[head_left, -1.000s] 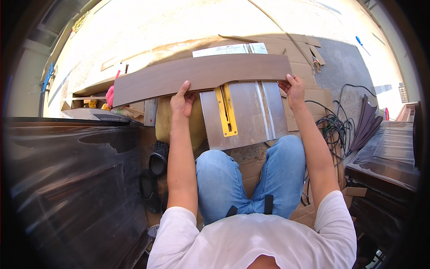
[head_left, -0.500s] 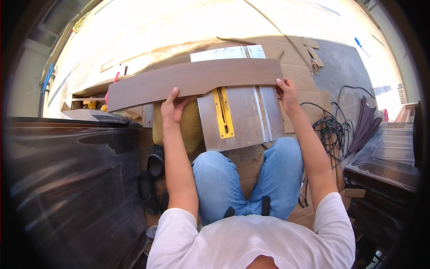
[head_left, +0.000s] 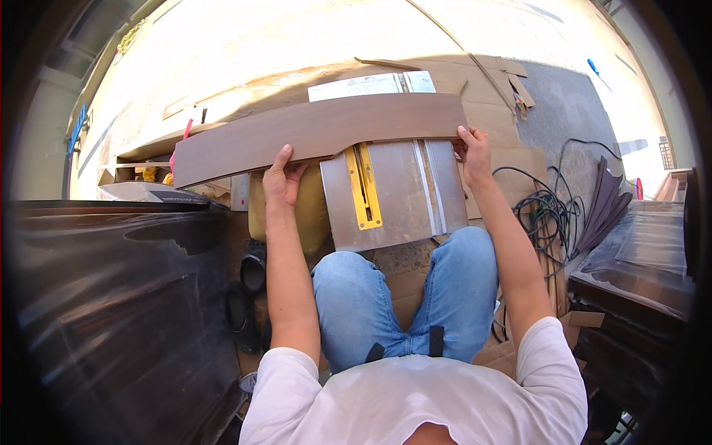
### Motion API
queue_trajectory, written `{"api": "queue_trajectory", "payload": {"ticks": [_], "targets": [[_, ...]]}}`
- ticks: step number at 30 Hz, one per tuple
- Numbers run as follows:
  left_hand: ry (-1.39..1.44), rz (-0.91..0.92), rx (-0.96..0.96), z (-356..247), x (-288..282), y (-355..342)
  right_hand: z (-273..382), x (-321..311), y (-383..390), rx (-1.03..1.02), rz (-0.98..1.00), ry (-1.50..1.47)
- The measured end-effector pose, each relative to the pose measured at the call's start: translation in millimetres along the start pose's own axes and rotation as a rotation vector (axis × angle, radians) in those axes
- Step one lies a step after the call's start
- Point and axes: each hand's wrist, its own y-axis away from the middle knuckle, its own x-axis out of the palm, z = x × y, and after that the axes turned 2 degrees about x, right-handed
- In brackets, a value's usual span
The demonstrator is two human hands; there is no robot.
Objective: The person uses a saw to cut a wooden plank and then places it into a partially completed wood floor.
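Note:
A long brown wooden board (head_left: 319,132) lies crosswise over the metal top of a table saw (head_left: 404,200), its left part reaching past the saw. A step is cut into its near edge. My left hand (head_left: 282,182) grips that edge left of the saw, thumb on top and fingers underneath. At the board's right end, my right hand (head_left: 473,154) holds the corner the same way. The saw's yellow blade insert (head_left: 363,189) shows between my hands; I see no blade standing above it. The far part of the saw top is partly covered by the board.
Film-wrapped dark wood furniture (head_left: 126,311) stands at left, with more dark furniture (head_left: 638,259) at right. Coiled dark cables (head_left: 549,215) lie right of the saw. Black shoes (head_left: 243,315) sit by my left leg. Cardboard sheets (head_left: 489,111) and a long wood strip (head_left: 467,52) cover the ground ahead.
Both hands keep their grip on the board. The whole view has shifted slightly, and the board stays in nearly the same place over the saw.

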Motion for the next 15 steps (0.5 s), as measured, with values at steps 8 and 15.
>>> {"api": "queue_trajectory", "payload": {"ticks": [8,15], "targets": [[0.001,-0.018,-0.002,14.7,18.6,-3.4,8.0,-1.9,-2.6,-0.013,-0.109,-0.017],[0.015,-0.010,0.000,20.4,25.0,-7.5,7.7,-1.1,-7.1,-0.058,-0.137,-0.057]]}}
